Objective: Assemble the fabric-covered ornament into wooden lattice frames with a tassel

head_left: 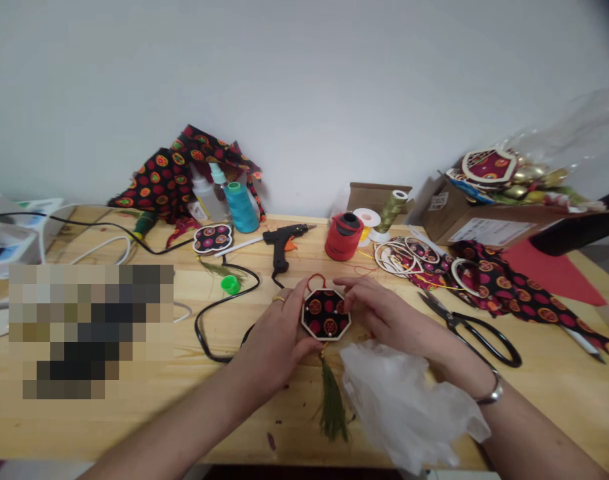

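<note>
An octagonal ornament [326, 315] with a pale frame and black patterned fabric is gripped along its left edge by my left hand [279, 327]. Small pale dots show on its fabric. From its bottom hangs a green tassel [332, 403], and a red cord loop [316, 279] rises at the top. Bent fingers of my right hand [377, 310] are drawn together at the ornament's upper right; whatever they pinch is too small to make out. Beneath my right wrist lies a crumpled clear plastic bag [409, 400].
Black scissors [464, 327] lie to the right. Behind the hands are a glue gun [282, 243], a red thread spool [343, 237] and a teal thread cone [241, 208]. A cardboard box [504, 223] stands at back right. A black cable [199, 327] loops at left; a pixelated patch hides the lower left.
</note>
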The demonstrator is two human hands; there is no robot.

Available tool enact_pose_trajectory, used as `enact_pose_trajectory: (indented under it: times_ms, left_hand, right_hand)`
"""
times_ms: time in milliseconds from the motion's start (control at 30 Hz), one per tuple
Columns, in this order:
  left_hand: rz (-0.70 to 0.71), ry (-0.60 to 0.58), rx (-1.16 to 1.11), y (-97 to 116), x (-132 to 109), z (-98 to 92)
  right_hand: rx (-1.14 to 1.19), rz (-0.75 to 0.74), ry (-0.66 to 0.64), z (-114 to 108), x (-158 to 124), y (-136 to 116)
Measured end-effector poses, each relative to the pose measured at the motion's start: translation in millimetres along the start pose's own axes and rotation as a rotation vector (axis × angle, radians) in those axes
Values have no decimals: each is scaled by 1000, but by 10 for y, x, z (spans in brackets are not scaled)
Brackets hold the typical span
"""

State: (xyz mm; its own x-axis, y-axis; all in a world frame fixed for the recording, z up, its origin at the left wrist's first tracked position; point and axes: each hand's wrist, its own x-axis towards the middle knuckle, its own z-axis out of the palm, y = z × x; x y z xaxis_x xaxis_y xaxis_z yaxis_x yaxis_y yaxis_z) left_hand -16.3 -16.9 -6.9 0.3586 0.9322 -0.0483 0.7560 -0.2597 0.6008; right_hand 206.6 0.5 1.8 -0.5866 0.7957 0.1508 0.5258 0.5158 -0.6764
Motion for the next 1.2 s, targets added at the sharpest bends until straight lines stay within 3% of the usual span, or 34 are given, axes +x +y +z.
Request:
enact_pose_trajectory:
  times_ms: [133,300,467,567,667,800,1000,1100,1200]
  left_hand:
    - [40,76,57,9,-42,-36]
    - [203,187,50,101,-179,-88]
    - [302,173,-46,184,-327,16]
    - [311,88,-132,221,-376,75]
    - [287,30,-221,253,-404,89]
    - [209,-33,-362,274,-448,77]
    - [-70,-167,-793,314,-489,50]
    - [-111,-344,-1159,382,-458,-1]
    - [-95,-491,-1350,430,-427,-62]
  right_hand:
    - [-22,36,47,-71,-10,-21]
    - [-95,97,194,-420,-142,-250]
    - [-241,11,14,-662,-611,-556]
    - [-343,52,-100,-591,-858,-606]
    - [-339,122,-138,-493,-906,-588]
    - [-126,214,-18,-488,-784,-643]
    - [298,395,233,-477,-667,-895]
    - [564,463,253,-381,-593,-928]
    - [775,490,329,-286,-479,-880]
